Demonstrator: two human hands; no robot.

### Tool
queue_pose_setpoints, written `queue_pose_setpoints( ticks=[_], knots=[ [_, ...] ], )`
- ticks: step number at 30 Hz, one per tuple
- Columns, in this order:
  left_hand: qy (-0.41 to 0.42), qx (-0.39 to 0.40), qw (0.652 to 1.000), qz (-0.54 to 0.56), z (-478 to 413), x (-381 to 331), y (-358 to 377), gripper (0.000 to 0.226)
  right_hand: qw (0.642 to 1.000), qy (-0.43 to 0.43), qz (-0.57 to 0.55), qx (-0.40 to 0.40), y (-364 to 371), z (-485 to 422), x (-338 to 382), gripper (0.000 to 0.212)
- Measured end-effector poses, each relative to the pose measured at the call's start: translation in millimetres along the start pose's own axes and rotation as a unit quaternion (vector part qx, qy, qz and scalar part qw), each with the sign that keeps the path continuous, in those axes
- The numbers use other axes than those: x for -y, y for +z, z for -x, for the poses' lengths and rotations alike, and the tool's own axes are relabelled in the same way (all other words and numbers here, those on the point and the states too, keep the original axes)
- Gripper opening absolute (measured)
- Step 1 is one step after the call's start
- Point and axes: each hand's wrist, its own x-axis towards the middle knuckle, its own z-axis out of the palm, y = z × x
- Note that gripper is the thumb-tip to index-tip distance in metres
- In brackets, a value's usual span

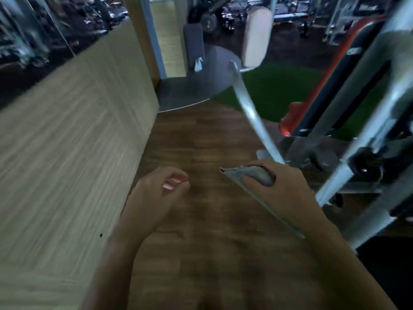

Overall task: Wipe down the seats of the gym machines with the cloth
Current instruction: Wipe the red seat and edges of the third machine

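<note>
One cloth, grey, is gripped in the right hand, with the fingers curled round it. The left hand is held loosely curled and nothing is held in it. No seat is touched. Far ahead, one pale pad is seen, long axis upright, forward of the right hand, which is the nearer. One dark pad is set to its left.

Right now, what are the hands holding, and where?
The right hand grips the cloth by its bunched part, and one folded edge sticks out. The left hand holds nothing.
</note>
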Motion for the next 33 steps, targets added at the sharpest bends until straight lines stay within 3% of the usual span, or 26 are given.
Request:
queue_pose_setpoints(
  ticks=[5, 11, 20, 33],
  knots=[
    [-0.01, -0.018, 1.0, 0.003, -30.8, 41.0, -40.2, 0.012, 0.999, -0.044, 0.002, 0.016, 46.7, -47.9, 35.5, 0.005],
    [0.003, -0.021, 1.0, 0.014, -96.3, 75.2, -44.0, 0.012, 0.999, -0.031, 0.033, -0.005, 71.8, -115.1, 32.2, 0.014],
    [0.028, 0.023, 0.999, -0.004, -274.7, 108.1, -20.5, 0.013, 0.997, -0.004, 0.052, -0.048, 90.4, -260.8, -20.1, 0.014],
    [0.007, -0.031, 0.999, -0.011, -487.1, 174.3, -26.2, 0.008, 0.997, -0.017, 0.049, -0.05, 148.1, -485.3, -54.1, 0.026]
  ],
)
